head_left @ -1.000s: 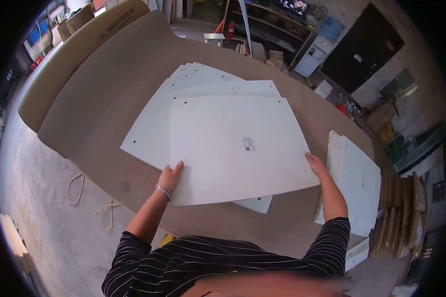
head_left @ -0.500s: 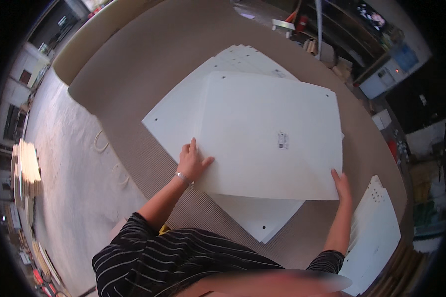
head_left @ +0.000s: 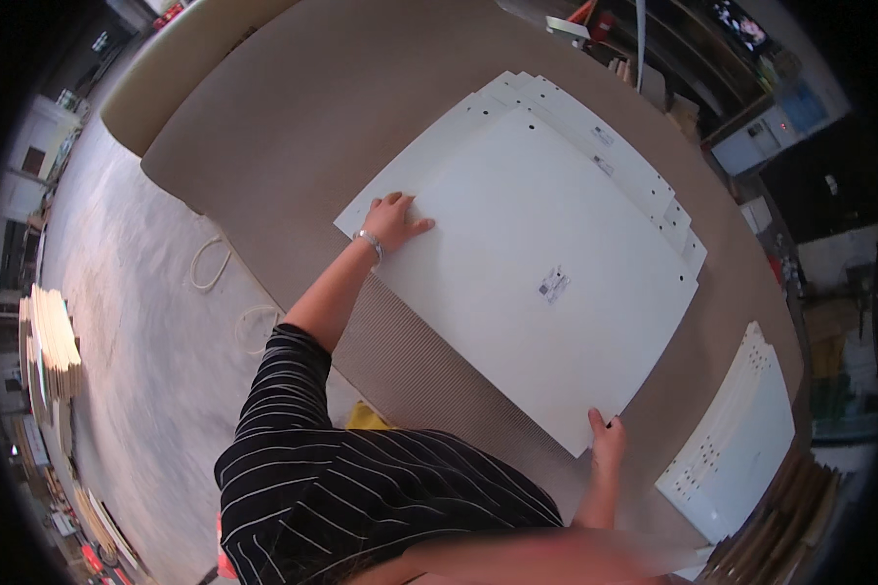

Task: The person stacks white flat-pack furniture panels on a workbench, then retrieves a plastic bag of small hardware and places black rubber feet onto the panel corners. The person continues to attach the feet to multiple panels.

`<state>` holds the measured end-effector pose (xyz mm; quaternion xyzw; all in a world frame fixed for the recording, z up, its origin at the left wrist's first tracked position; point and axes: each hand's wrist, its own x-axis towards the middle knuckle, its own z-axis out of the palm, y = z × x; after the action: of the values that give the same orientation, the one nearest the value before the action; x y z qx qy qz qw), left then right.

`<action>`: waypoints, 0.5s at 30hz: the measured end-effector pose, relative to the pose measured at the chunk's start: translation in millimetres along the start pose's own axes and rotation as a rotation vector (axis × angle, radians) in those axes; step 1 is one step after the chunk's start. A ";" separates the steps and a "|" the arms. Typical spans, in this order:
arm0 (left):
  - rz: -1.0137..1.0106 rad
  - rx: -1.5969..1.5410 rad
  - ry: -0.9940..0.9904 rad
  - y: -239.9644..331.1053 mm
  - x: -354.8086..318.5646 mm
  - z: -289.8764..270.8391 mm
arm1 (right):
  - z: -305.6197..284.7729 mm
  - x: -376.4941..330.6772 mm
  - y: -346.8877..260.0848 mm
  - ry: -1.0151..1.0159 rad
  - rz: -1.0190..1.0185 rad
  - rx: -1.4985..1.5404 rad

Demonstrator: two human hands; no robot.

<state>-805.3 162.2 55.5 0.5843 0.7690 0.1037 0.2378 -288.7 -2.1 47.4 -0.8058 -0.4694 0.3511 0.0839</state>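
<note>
A white flat panel (head_left: 556, 214) with a hole near its corners and a small printed label lies on top of a staggered stack of similar white panels (head_left: 629, 161). At its left corner rests my left hand (head_left: 395, 222), a bracelet on the wrist, thumb and fingers spread over the surface. My right hand (head_left: 607, 441) grips the panel's near corner, its thumb on top and its other fingers mostly hidden below the edge.
Brown corrugated sheeting (head_left: 293, 127) lies under the stack. More white panels with holes (head_left: 737, 444) stand stacked at the right. Wooden strips (head_left: 785, 522) lie beyond them. On the floor at left are a looped cord (head_left: 210, 265) and a pile of pale boards (head_left: 54, 341).
The top panel has turned clockwise and now lies roughly in line with the stack. My left hand has moved farther away, while my right hand has come nearer and to the left.
</note>
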 end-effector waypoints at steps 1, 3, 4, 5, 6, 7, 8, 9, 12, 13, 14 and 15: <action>0.023 0.013 0.003 -4.4 9.9 -4.3 | 12.7 -12.7 -7.8 0.043 -0.008 0.163; 0.054 0.031 0.004 -8.2 21.4 -6.3 | 26.8 -26.5 -17.7 0.106 0.008 0.361; 0.055 0.018 -0.014 -8.8 23.9 -6.5 | 31.9 -27.9 -20.2 0.126 0.030 0.401; 0.058 0.008 -0.025 -8.2 25.8 -6.5 | 36.2 -27.2 -21.4 0.179 0.027 0.442; 0.055 0.002 -0.028 -7.4 26.4 -6.5 | 39.8 -26.5 -21.1 0.156 0.039 0.526; 0.057 0.005 -0.034 -6.2 26.2 -6.2 | 41.7 -23.4 -20.0 0.165 0.029 0.604; 0.054 0.011 -0.037 -5.5 25.7 -6.0 | 43.3 -21.8 -18.4 0.166 0.024 0.682; 0.053 0.012 -0.029 -4.8 25.6 -5.6 | 44.4 -19.2 -16.5 0.188 -0.014 0.687; 0.040 -0.010 -0.026 -5.0 26.6 -3.7 | 45.1 -16.1 -11.2 0.205 -0.063 0.666; 0.035 -0.020 -0.014 -4.9 27.2 -2.7 | 44.5 -15.8 -9.5 0.196 -0.055 0.644; 0.029 -0.027 -0.022 -4.8 27.8 -2.0 | 43.8 -14.8 -8.2 0.215 -0.051 0.627; 0.021 -0.029 -0.035 -4.5 27.6 -1.5 | 42.7 -13.8 -6.7 0.229 -0.051 0.622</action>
<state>-815.5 187.2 48.0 0.5907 0.7567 0.1070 0.2587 -325.2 -18.0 25.7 -0.7638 -0.3473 0.3825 0.3869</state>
